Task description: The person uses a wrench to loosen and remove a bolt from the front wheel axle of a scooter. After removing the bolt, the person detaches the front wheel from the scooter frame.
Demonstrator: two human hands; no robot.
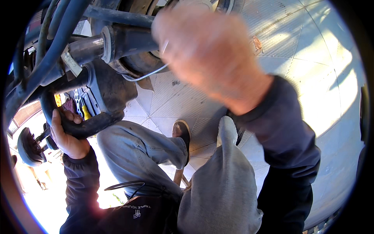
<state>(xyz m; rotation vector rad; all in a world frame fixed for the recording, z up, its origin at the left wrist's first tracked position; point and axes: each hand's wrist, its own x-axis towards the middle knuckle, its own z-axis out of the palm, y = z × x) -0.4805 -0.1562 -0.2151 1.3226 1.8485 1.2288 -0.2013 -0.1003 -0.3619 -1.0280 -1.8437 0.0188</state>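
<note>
My left hand (71, 135) is wrapped round a black curved tube (89, 125) of a dark metal vehicle frame. My right hand (210, 54), blurred by motion, is raised with fingers curled beside a cylindrical dark housing (131, 42) at the top; what it holds, if anything, is hidden. A thin silver cable (146, 75) curves from beneath the housing toward that hand. A bare metal shaft (87, 50) runs into the housing. Below it sit a black casing (107, 87) and several tools, including a yellow-handled one (86, 113).
Dark tubes (62, 19) cross the upper left. A black pedal-like part (30, 148) juts out at the left. My jeans-clad legs (138, 146) and shoes (181, 132) are below, over a grey tiled floor (311, 78) with sunlit patches and a wooden piece (178, 177).
</note>
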